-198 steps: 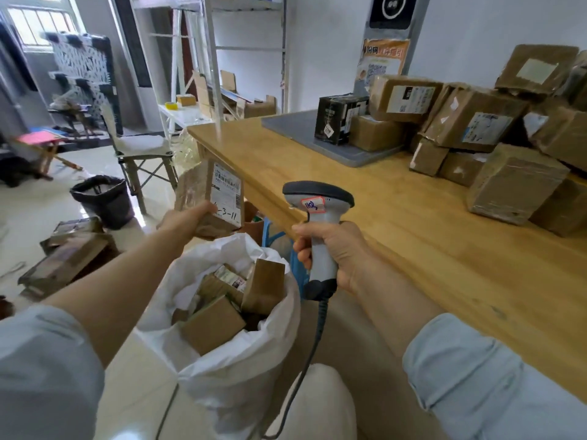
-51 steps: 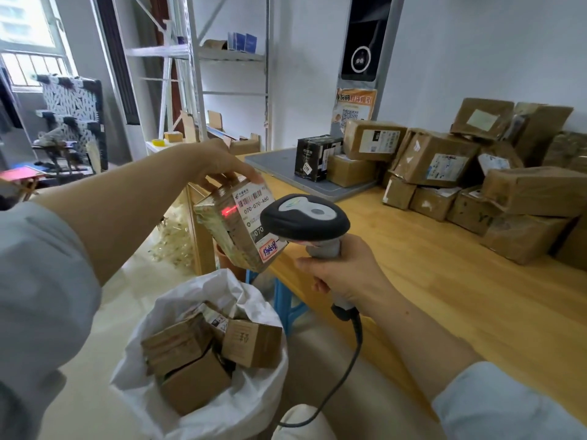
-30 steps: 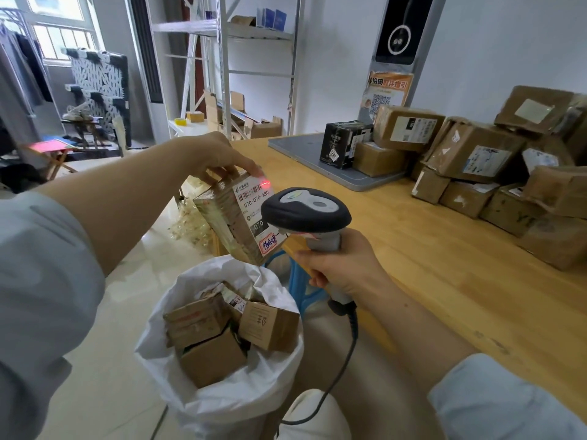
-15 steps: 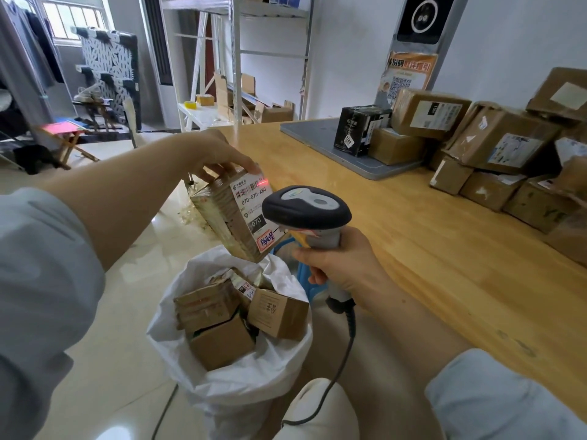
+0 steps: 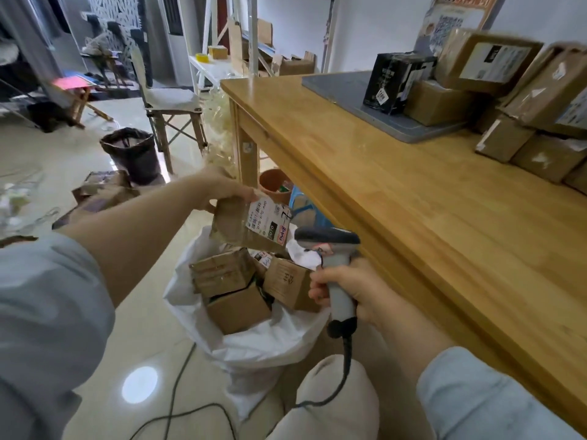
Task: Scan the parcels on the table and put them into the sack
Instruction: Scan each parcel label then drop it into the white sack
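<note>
My left hand [image 5: 219, 188] grips the top of a small brown parcel [image 5: 235, 227] with a white label, held just above the open mouth of the white sack [image 5: 254, 344]. Several cardboard parcels [image 5: 235, 293] lie inside the sack. My right hand [image 5: 346, 287] holds the grey corded barcode scanner [image 5: 333, 252] by its handle, low beside the sack and against the table's front edge. More brown parcels [image 5: 514, 90] are stacked at the far right of the wooden table [image 5: 413, 201].
A grey mat [image 5: 346, 90] with a black box [image 5: 397, 81] lies at the table's far end. On the floor stand a black bin [image 5: 133, 154], a folding chair [image 5: 171, 103] and loose cardboard [image 5: 98, 192]. The scanner cable [image 5: 178, 392] trails over the floor.
My left hand has lowered the labelled parcel from in front of the scanner down to the sack's mouth. My right hand has dropped the scanner lower, and its red light no longer falls on the label.
</note>
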{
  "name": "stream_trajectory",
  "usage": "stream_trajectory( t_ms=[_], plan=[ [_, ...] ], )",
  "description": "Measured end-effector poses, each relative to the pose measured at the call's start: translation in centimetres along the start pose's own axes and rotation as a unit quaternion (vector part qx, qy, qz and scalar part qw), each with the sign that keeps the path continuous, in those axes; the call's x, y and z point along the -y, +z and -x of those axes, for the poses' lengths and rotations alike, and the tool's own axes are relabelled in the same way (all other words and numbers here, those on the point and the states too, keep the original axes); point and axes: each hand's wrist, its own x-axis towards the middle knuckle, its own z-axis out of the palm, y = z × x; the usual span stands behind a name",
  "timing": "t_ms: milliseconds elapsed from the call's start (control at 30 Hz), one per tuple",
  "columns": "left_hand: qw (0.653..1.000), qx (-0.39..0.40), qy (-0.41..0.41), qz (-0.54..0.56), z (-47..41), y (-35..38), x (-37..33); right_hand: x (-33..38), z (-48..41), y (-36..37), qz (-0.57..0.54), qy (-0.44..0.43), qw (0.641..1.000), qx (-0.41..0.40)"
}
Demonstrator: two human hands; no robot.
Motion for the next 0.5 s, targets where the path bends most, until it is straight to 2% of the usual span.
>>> stream_trajectory(
  t_ms=[100,167,267,367,500],
  plan=[
    [1.000,-0.014,-0.017,0.008,-1.8,2.6,2.5,-2.1,-2.1,0.1,-0.057,0.103,0.993,-0.003],
    [0.999,-0.027,-0.019,0.012,-2.7,4.4,3.9,-3.6,-3.9,0.0,-0.077,0.139,0.987,-0.027],
    [0.997,-0.077,-0.020,-0.017,-4.6,7.2,5.7,-5.6,-6.7,-0.5,-0.101,0.161,0.980,-0.064],
    [0.992,-0.085,-0.010,-0.092,-5.7,9.8,6.8,-7.6,-9.1,-0.8,-0.101,0.185,0.974,-0.087],
    [0.988,-0.096,-0.013,-0.117,-7.0,12.5,7.9,-10.2,-10.9,-1.0,-0.133,0.202,0.963,-0.118]
  ],
)
